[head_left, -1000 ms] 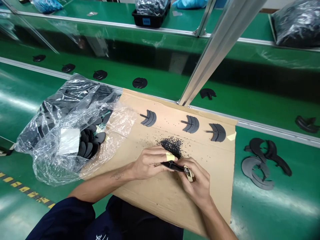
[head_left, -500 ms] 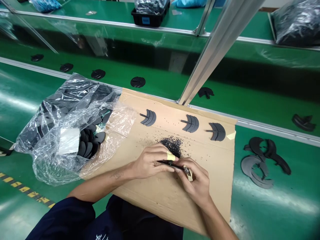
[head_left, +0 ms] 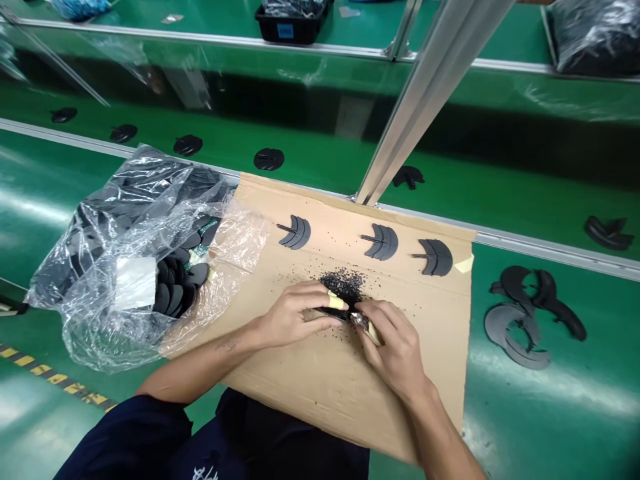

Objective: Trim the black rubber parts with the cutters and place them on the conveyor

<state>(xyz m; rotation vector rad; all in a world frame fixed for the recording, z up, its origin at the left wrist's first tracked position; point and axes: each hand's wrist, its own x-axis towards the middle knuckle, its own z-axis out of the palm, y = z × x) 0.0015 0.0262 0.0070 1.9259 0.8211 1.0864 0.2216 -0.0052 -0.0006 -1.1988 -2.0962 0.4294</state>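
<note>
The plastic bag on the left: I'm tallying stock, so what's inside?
Dark, rounded pieces show inside the bag, and blurrier dark shapes through its folds. Whatever lies beneath them or behind the white rectangle is hidden.

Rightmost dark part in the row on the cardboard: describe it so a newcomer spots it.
Find the big brown cardboard sheet on the green bench. Near its far edge lie three dark curved parts, stems pointing left. It's the rightmost part: of the three, closest to the pale-yellow patch at the sheet's right edge.
</note>
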